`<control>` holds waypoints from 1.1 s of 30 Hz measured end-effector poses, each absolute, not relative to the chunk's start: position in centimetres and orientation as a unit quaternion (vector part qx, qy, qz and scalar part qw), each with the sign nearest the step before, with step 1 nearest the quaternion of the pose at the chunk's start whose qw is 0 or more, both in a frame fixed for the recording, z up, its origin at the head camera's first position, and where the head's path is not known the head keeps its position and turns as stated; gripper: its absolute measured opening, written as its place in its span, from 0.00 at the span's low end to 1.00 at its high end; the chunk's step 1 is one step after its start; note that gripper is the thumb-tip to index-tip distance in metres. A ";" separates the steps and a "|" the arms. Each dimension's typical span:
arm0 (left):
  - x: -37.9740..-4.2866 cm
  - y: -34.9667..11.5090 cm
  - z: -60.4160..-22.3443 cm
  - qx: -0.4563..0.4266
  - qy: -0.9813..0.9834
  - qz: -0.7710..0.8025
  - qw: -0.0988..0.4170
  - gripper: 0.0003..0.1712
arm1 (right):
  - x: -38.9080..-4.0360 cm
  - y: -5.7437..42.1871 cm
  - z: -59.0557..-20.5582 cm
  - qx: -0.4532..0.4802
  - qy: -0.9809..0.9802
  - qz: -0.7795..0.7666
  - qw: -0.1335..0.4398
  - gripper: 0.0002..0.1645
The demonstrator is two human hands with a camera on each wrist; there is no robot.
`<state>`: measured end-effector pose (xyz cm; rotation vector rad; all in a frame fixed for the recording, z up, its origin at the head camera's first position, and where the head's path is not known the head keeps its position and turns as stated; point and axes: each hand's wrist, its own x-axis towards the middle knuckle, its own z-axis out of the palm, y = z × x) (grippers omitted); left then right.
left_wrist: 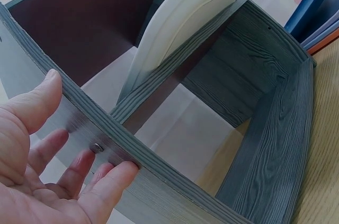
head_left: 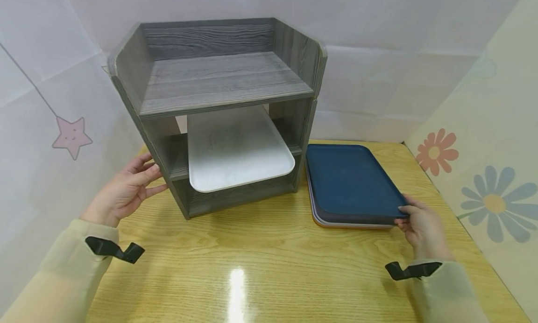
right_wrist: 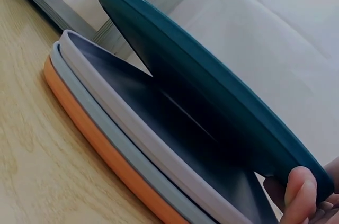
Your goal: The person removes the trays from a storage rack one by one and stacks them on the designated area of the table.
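A dark blue tray (head_left: 353, 178) tops a stack at the right, and my right hand (head_left: 422, 225) pinches its near right corner. In the right wrist view this tray (right_wrist: 212, 86) is tilted, its near side lifted off the trays beneath. My left hand (head_left: 128, 187) touches the left side panel of a grey wooden shelf (head_left: 227, 80), fingers spread along the outside. The fingertips (left_wrist: 127, 173) rest against that panel in the left wrist view. A white tray (head_left: 239, 150) lies on the shelf's middle level, its front end sticking out.
Under the blue tray are a pale lilac tray (right_wrist: 143, 118), a grey-blue tray (right_wrist: 95, 107) and an orange tray (right_wrist: 100, 139). Everything stands on a glossy wooden table (head_left: 269, 262). Pale fabric walls (head_left: 378, 80) close off the back and sides.
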<state>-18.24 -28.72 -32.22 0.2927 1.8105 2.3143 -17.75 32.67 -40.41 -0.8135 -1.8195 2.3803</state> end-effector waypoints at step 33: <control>-18.3 -28.7 -32.3 0.096 0.618 0.775 0.090 0.25 | -17.7 33.4 -41.8 -0.284 -0.722 0.631 0.018 0.31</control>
